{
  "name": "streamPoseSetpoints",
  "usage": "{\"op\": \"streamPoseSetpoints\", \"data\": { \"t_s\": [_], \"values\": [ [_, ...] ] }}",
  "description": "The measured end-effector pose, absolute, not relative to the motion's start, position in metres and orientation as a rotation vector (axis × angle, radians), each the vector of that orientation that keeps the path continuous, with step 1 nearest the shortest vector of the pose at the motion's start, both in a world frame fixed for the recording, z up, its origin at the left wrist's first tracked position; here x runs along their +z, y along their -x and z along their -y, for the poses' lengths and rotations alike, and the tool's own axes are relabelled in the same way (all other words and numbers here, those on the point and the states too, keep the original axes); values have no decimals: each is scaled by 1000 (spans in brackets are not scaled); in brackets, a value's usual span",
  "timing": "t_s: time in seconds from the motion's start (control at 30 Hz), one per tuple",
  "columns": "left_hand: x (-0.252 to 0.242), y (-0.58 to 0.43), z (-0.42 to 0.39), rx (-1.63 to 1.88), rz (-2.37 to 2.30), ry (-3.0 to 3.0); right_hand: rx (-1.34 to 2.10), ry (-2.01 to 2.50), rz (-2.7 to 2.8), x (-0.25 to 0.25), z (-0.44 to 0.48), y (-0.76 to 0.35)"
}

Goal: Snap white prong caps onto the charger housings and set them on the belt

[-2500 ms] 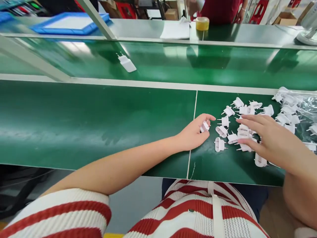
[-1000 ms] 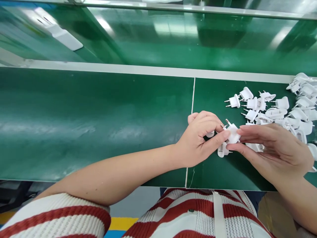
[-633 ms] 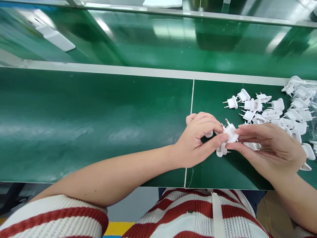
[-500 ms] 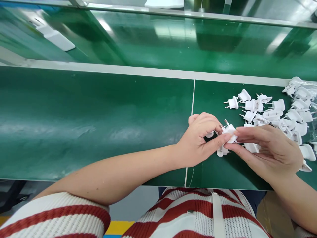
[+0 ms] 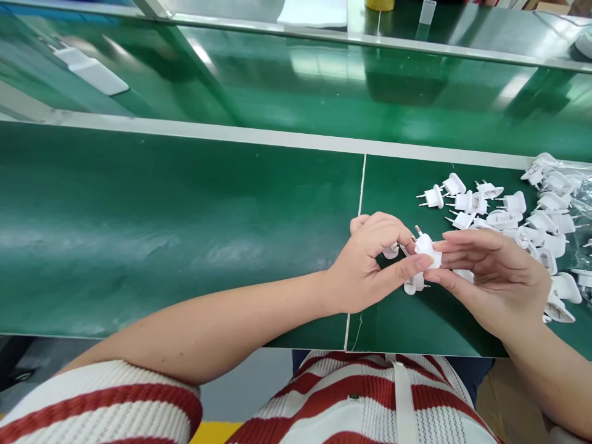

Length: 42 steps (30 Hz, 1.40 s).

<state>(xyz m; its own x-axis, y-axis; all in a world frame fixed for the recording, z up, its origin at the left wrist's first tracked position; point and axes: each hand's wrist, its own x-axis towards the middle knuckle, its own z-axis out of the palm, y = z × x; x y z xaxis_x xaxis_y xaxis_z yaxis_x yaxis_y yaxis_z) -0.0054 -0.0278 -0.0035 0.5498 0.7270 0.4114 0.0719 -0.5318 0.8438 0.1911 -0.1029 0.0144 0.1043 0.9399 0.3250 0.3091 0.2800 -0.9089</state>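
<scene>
A white two-pin plug adapter (image 5: 426,248) is held just above the green table, its pins pointing up and to the left. My left hand (image 5: 377,262) pinches it between thumb and fingers. From the other side, the thumb and fingertips of my right hand (image 5: 497,274) close on its right edge. Another white plug adapter (image 5: 413,284) lies on the table below my left hand, and one more (image 5: 391,250) shows partly behind the left fingers. Beyond my right hand spreads a heap of similar adapters (image 5: 506,219), partly hidden by that hand.
Clear plastic bag film (image 5: 583,194) lies by the heap at the right edge. A pale rail (image 5: 222,134) runs along the back of the green table (image 5: 176,203). Behind it, a white object with prongs (image 5: 95,71) is on the far green surface at upper left.
The view has tilted up slightly. Both hands keep the adapter in nearly the same spot, while it has turned a little and my right hand has shifted slightly left.
</scene>
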Motion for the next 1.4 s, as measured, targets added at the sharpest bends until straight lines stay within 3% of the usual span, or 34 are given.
{"op": "streamPoseSetpoints", "data": {
  "t_s": [0.23,0.43,0.73,1.17,1.4],
  "values": [
    [-8,4,27,966,-578,-1606,1440,1142,1041,19,89,-203],
    [-7,3,28,909,-579,-1506,1679,1087,876,17,82,-205],
    [-4,0,31,689,-508,-1129,1153,1257,1120,20,98,-192],
    [-1,0,43,655,-523,-1401,1103,1194,1381,10,105,-188],
    [6,1,41,404,-373,-1208,764,1242,1640,13,100,-195]
  ]
}}
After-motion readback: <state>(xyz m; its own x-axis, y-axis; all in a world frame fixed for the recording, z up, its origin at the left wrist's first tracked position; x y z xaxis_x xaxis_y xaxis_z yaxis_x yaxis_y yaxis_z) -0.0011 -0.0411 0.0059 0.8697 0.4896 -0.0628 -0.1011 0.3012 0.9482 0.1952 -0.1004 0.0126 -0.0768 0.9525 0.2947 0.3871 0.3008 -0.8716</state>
